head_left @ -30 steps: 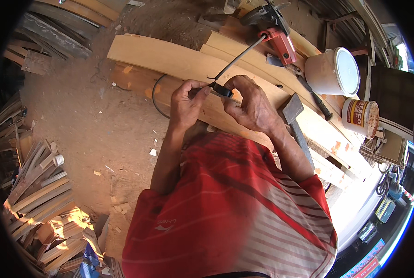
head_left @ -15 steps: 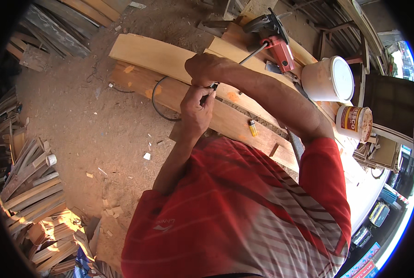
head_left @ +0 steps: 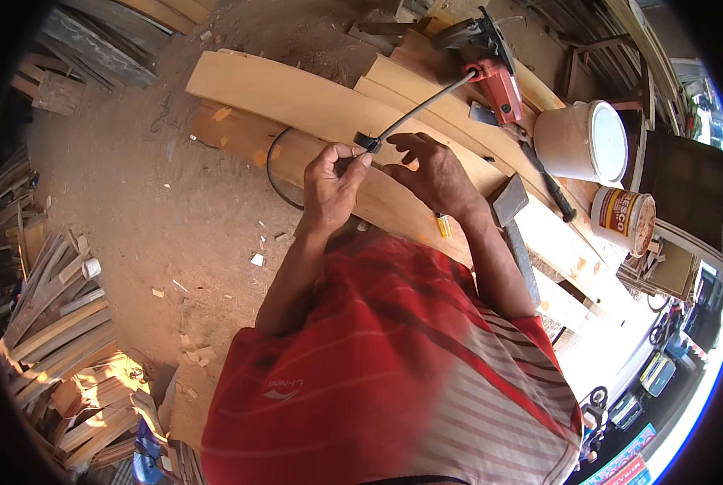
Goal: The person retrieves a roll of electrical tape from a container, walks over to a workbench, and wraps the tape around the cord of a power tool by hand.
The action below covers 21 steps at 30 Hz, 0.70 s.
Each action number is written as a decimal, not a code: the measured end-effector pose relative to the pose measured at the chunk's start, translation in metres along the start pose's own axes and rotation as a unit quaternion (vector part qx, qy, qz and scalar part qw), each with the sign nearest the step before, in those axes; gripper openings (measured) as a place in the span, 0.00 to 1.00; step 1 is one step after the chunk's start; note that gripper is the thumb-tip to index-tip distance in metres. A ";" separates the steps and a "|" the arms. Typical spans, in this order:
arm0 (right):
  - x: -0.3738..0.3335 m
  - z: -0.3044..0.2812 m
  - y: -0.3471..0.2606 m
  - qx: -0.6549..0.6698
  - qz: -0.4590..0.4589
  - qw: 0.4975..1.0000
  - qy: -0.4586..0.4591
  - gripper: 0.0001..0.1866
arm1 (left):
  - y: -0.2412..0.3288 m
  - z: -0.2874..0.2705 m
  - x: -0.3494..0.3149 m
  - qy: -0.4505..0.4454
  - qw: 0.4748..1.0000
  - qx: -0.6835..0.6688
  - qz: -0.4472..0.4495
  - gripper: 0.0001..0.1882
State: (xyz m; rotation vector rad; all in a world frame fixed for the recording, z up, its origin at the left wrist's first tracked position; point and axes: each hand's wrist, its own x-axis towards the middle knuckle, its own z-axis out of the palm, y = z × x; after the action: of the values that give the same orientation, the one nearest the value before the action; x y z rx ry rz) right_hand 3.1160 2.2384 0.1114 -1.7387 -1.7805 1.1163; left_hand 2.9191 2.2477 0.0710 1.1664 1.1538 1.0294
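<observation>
My left hand (head_left: 333, 182) is closed, thumb and fingertips pinching the grey power cord (head_left: 426, 109) near a small black piece (head_left: 367, 143) that looks like a roll of tape. From there the cord runs up to a red and black power tool (head_left: 499, 89) lying on the boards. A dark loop of cord (head_left: 274, 170) hangs out on the other side of this hand. My right hand (head_left: 442, 178) is just right of the black piece, its fingers apart and curved, with nothing seen in them. Beneath both hands lie long planks (head_left: 288, 93).
By my right forearm are a yellow lighter (head_left: 443, 225) and a grey angled piece (head_left: 510, 200). A black-handled tool (head_left: 551, 182) lies farther right, near a white bucket (head_left: 579, 141) and a smaller tub (head_left: 622, 220). Stacked wood scraps (head_left: 62, 323) line the left side.
My right hand has come down and right, away from the left hand, and its fingers have spread. The black piece and the cord are now uncovered. My left hand has barely moved.
</observation>
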 end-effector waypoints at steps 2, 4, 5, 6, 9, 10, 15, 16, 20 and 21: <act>0.003 0.017 0.006 0.135 -0.016 0.990 0.026 0.21 | -0.001 -0.002 0.000 -0.013 1.000 0.023 -0.005 0.06; 0.009 0.039 0.024 0.194 -0.041 0.979 0.055 0.20 | 0.000 -0.003 0.001 -0.018 0.999 0.048 -0.007 0.07; 0.011 0.049 0.033 0.246 -0.067 0.963 0.082 0.20 | 0.001 -0.001 0.002 -0.024 0.999 0.032 -0.019 0.06; 0.011 0.057 0.036 0.303 -0.052 0.947 0.088 0.16 | 0.001 0.000 0.001 -0.026 0.999 0.017 -0.031 0.05; 0.006 0.062 0.038 0.283 -0.096 0.947 0.116 0.12 | -0.003 0.002 0.001 -0.006 0.997 0.077 0.018 0.04; 0.003 0.058 0.034 0.284 -0.096 0.947 0.115 0.12 | -0.003 0.002 -0.001 -0.005 0.997 0.077 0.017 0.04; -0.021 0.043 0.014 -0.061 -0.139 0.970 0.189 0.12 | -0.012 0.004 0.000 0.027 0.991 0.120 0.058 0.04; -0.024 0.043 0.011 -0.063 -0.139 0.970 0.188 0.12 | -0.010 0.006 -0.001 0.027 0.991 0.118 0.058 0.04; -0.030 0.042 0.004 0.016 -0.127 0.973 0.191 0.12 | 0.001 0.009 -0.004 0.003 0.992 0.097 0.075 0.06; -0.032 0.040 0.002 0.060 -0.111 0.972 0.199 0.11 | 0.004 0.009 -0.005 -0.007 0.994 0.076 0.079 0.06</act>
State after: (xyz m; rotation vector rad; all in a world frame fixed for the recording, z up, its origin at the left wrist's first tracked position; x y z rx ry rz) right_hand 3.0911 2.1970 0.0934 -1.5199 -1.5750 0.7058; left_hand 2.9276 2.2418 0.0754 1.4007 1.1584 1.0650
